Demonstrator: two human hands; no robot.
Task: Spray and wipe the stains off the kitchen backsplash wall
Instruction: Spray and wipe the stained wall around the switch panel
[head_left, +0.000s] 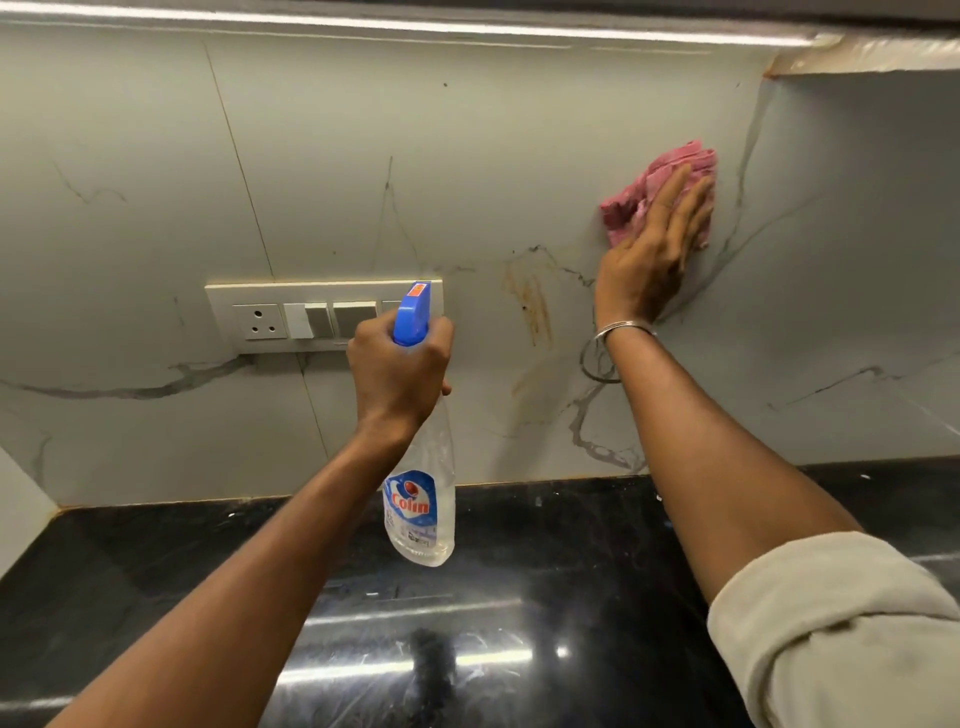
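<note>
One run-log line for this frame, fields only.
left hand: grips spray bottle | right hand: presses pink cloth on backsplash | brown stain: not yet wiped, below left of cloth

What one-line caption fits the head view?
Right hand presses a pink cloth to the backsplash while the left hand holds a spray bottle beside a brown stain.

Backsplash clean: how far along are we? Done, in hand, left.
Done: little that shows; the backsplash near the pink cloth has only grey veins, no brown marks. In hand: the right hand presses the cloth flat on it, upper right; the left hand grips the spray bottle, raised toward it. Left: the brown streaky stain between the hands, not yet wiped, and a fainter smear below it.
</note>
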